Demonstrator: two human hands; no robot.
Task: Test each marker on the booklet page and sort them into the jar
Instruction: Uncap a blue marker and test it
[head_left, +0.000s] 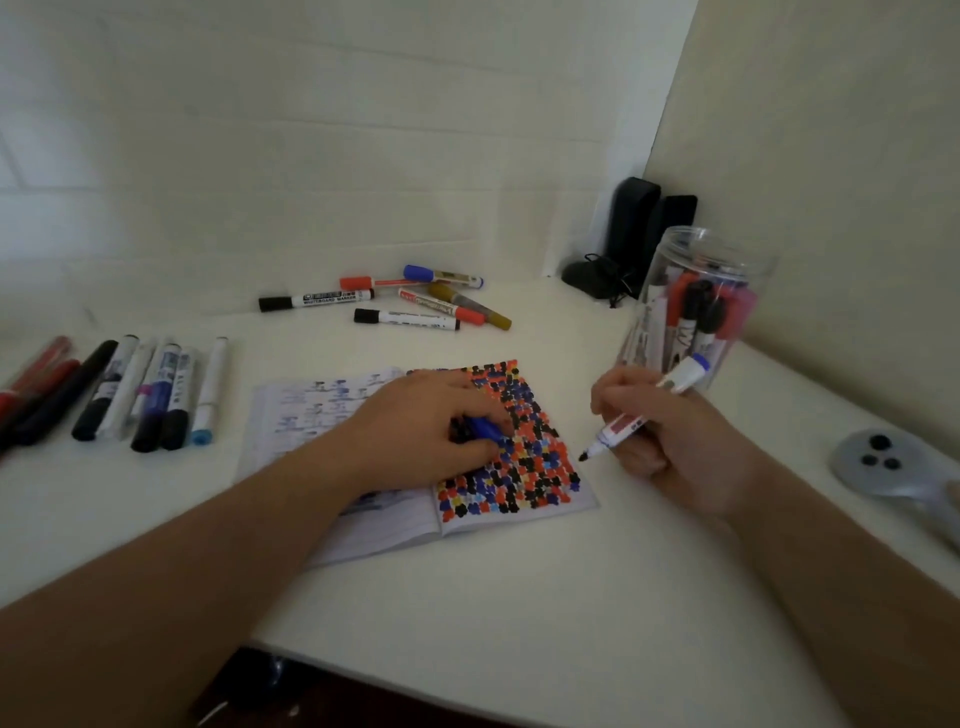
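An open booklet (363, 525) lies on the white table, its right page covered in red, black, blue and yellow marker blots. My left hand (415, 421) rests on that page and grips a blue marker cap (485, 428). My right hand (670, 436) holds an uncapped marker (623, 423) just right of the booklet, its dark tip pointing down-left above the table. A clear plastic jar (696, 312) with several markers inside stands behind my right hand.
A row of markers (140, 395) lies at the left and a loose pile of markers (395, 299) at the back. Two black speakers (644, 228) stand in the far corner. A grey controller (883, 462) lies at the right edge.
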